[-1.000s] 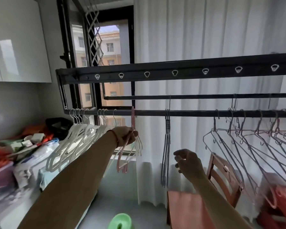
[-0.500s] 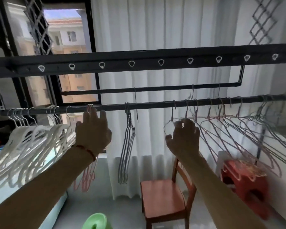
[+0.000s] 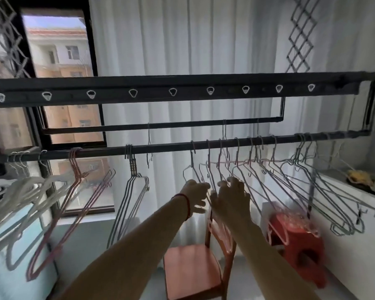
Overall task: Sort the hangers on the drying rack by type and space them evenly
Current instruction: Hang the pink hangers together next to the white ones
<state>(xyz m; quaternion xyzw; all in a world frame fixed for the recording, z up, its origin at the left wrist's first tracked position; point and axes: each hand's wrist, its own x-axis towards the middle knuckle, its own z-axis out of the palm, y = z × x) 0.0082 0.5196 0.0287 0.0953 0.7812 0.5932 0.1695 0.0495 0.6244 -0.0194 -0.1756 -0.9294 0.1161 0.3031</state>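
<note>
Both hands, left [image 3: 195,194] and right [image 3: 231,197], open-fingered among tangled wire hangers [image 3: 268,176]; three pink hangers [image 3: 74,191] leftward.

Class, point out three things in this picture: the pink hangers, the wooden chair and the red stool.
pink hangers [image 3: 74,185], head view, on the left sloping shoulder.
wooden chair [image 3: 191,267], head view, middle of the seat.
red stool [image 3: 299,245], head view, on its front face.

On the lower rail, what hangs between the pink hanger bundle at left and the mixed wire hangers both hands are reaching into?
In the head view, a tight bundle of grey wire hangers hangs there on the lower rail; bare rail either side of it.
</note>
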